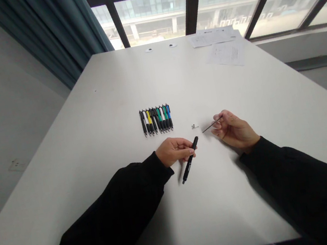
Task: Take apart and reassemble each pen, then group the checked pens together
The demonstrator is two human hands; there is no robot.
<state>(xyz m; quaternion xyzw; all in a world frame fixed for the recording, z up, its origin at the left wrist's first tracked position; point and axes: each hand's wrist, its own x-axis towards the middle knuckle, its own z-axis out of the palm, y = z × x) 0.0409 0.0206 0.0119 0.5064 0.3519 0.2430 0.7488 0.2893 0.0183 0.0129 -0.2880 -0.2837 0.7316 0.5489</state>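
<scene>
While left hand [173, 151] closes round black pen barrel [188, 167], lying diagonally, right hand [231, 128] pinches thin ink refill [212, 124], free end pointing down-left, near barrel's upper end; small metal part [194, 126], pen row [156, 120] beyond on tabletop [238, 84].

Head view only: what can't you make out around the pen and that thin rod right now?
- Black pen: the left hand's fingers hide part of its barrel.
- Thin dark rod: the right hand's fingers hide its held end.
- Small metal piece: too small to identify.
- Paper sheets: print too small to read.
</scene>
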